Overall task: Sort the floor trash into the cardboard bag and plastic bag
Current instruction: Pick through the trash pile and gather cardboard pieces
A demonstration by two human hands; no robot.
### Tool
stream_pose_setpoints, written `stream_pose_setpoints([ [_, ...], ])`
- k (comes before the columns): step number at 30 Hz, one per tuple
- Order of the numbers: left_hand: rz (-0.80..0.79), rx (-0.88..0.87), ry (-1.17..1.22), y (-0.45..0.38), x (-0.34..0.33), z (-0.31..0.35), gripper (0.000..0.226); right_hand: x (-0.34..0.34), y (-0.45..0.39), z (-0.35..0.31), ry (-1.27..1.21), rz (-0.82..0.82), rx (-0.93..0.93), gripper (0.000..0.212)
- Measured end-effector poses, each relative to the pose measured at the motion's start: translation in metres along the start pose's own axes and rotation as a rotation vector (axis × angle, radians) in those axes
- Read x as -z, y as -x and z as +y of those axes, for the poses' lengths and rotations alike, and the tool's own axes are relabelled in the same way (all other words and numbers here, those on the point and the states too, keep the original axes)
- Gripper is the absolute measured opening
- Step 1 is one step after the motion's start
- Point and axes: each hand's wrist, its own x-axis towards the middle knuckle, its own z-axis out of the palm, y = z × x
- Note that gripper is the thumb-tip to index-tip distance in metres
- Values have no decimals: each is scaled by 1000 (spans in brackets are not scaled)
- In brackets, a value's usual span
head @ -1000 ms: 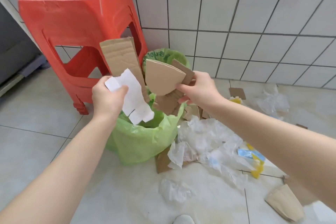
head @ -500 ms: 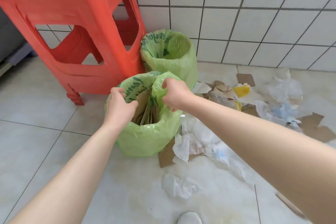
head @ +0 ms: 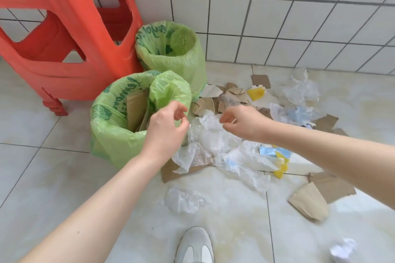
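Head view: nearest, a white shoe (head: 195, 245) stands on the pale floor tiles (head: 42, 188), with a crumpled paper ball (head: 343, 251) off to the right. Farther out, a loose clear plastic wad (head: 183, 199) and a folded cardboard piece (head: 308, 204) lie apart. Both hands hover empty with fingers loosely curled: the left hand (head: 165, 129) over the rim of the near green bag (head: 111, 134), which holds cardboard, and the right hand (head: 244, 123) above the clear plastic pile (head: 213, 136). Beyond, cardboard scraps (head: 226, 96) spread beside the far green bag (head: 168, 49), next to a red stool (head: 64, 28) by the tiled wall (head: 277, 17).
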Motion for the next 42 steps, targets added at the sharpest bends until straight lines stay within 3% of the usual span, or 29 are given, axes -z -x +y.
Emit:
stream_pose_setpoints([
  [7,-438,41,-130,47,-93,-26,14,-45,35,89,64,-95,-87,26],
  [12,-636,21,-348,81,-122,-71,21,-90,59,130,258,-392,45,30],
  [16,-570,8,-409,89,-124,-96,25,-123,55,155,262,-398,-13,38],
  [20,-485,-106,-510,82,-126,-115,35,-139,45,168,211,-207,-77,46],
  [25,-622,86,-688,72,-132,-118,71,-143,56,181,202,-2,-128,49],
  [30,-726,238,-702,82,-141,-110,80,-156,99,199,221,203,-162,39],
  [35,-669,88,-776,113,-151,-94,76,-180,137,227,256,76,-458,61],
  [38,-660,20,-819,131,-157,-83,74,-194,149,233,303,-24,-447,73],
  [42,-621,-116,-833,148,-164,-70,68,-198,152,220,290,-13,-353,66],
])
